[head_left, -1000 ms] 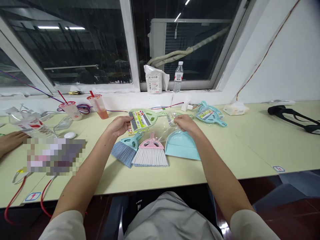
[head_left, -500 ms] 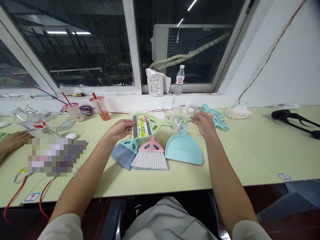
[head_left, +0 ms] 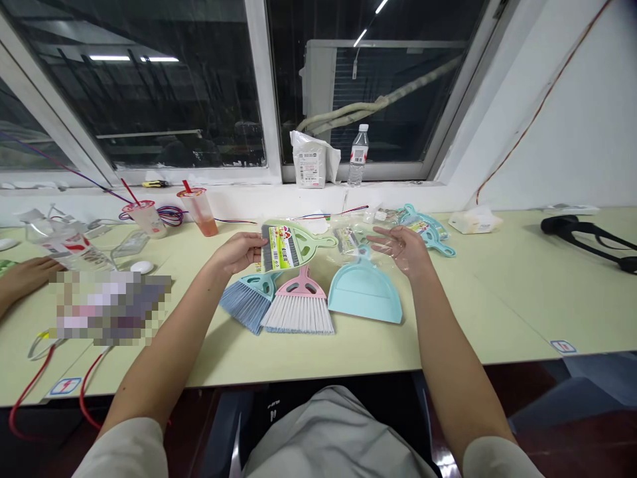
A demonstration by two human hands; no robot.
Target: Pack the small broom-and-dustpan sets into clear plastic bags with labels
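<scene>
My left hand (head_left: pixel 239 252) grips the left edge of a green dustpan-and-brush set (head_left: pixel 288 244) with a printed label, held just above the table. My right hand (head_left: pixel 405 249) hovers palm up with fingers spread, touching crumpled clear plastic wrap (head_left: pixel 353 239) beside it. In front of the hands lie a blue brush (head_left: pixel 246 302), a pink brush with white bristles (head_left: pixel 300 309) and a light blue dustpan (head_left: pixel 365 295) on the pale green table (head_left: pixel 472 299).
A packaged teal dustpan set (head_left: pixel 423 229) lies behind my right hand. Two drink cups (head_left: pixel 199 211) with straws stand at left. A water bottle (head_left: pixel 357 155) and white packet (head_left: pixel 308 161) sit on the sill. Another person's hand (head_left: pixel 22 275) rests far left. Black straps (head_left: pixel 587 232) lie far right.
My right hand pulled the clear wrap off the green set to the right, then let its fingers spread open. My left hand kept its hold on the green set.
</scene>
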